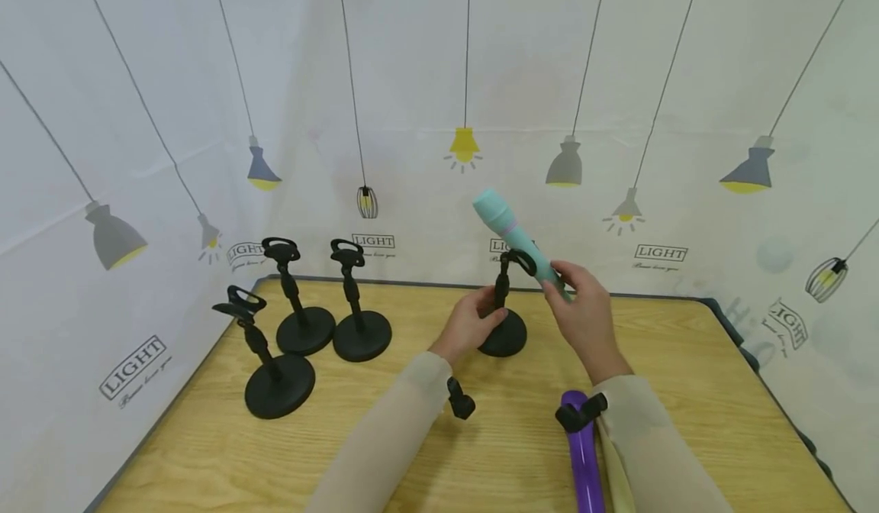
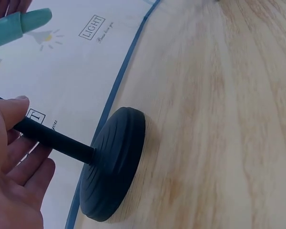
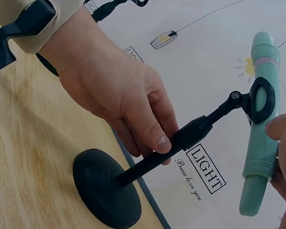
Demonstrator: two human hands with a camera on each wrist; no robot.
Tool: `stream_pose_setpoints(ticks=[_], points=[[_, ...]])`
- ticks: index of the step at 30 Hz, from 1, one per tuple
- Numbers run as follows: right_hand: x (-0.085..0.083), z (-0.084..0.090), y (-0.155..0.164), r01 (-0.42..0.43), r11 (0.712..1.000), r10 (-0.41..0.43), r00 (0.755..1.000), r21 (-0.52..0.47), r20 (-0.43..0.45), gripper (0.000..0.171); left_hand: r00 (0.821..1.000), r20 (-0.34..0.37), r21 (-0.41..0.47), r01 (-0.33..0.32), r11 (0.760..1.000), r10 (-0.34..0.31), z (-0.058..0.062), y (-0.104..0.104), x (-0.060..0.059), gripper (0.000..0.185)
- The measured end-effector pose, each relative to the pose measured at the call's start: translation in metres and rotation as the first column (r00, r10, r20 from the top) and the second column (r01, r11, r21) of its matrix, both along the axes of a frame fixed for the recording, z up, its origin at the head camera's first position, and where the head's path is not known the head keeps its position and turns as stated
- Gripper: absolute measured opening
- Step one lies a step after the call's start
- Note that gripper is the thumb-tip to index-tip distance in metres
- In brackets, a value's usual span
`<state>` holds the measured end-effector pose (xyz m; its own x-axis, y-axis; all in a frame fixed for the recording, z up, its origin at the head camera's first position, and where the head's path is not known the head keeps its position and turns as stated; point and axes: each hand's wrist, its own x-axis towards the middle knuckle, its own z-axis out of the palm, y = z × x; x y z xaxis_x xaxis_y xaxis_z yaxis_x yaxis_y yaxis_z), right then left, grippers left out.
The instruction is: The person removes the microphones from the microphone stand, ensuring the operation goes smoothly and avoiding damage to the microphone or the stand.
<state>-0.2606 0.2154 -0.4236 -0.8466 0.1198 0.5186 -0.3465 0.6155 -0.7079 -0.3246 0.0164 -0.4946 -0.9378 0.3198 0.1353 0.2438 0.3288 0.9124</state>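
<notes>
A black tabletop microphone stand (image 1: 507, 337) stands upright on its round base. My left hand (image 1: 470, 321) grips its pole, thumb on one side and fingers on the other, as the right wrist view shows. In my right hand (image 1: 584, 307) is a mint-green microphone (image 3: 262, 148), pinched by its lower body and tilted with the head up and to the left. The stand's clip (image 3: 263, 100) overlaps the microphone's middle in the right wrist view. Whether the microphone is seated in the clip I cannot tell.
Three more black stands, a front one (image 1: 280, 385), a back one (image 1: 306, 331) and another (image 1: 362, 336), occupy the table's left side. A purple tube-like object (image 1: 584, 459) lies near my right forearm, beside a pale yellow one (image 1: 616, 475). Behind the wooden table (image 1: 481, 444) hangs a lamp-printed sheet (image 1: 412, 62).
</notes>
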Motion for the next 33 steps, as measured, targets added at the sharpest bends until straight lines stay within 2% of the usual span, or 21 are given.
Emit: stream_pose_setpoints(ticks=[7,13,24,33], points=[[-0.004,-0.002,0.000,0.014,1.000,-0.014,1.000,0.027,-0.013,0.037,1.000,-0.006,0.016,0.004,1.000,-0.004,-0.002,-0.002,-0.001,0.042],[0.001,0.000,-0.001,0.010,0.999,-0.009,1.000,0.045,-0.019,0.035,1.000,-0.010,0.033,-0.007,0.999,0.007,-0.004,-0.005,0.003,0.036],[0.021,0.000,0.000,-0.018,1.000,0.019,0.999,0.018,-0.040,0.033,1.000,-0.024,0.020,0.017,1.000,-0.017,-0.005,-0.015,0.021,0.028],[0.038,-0.002,-0.002,-0.042,0.998,0.047,0.992,0.042,-0.120,0.031,0.999,-0.001,0.015,0.041,0.999,-0.041,-0.013,-0.023,0.034,0.026]])
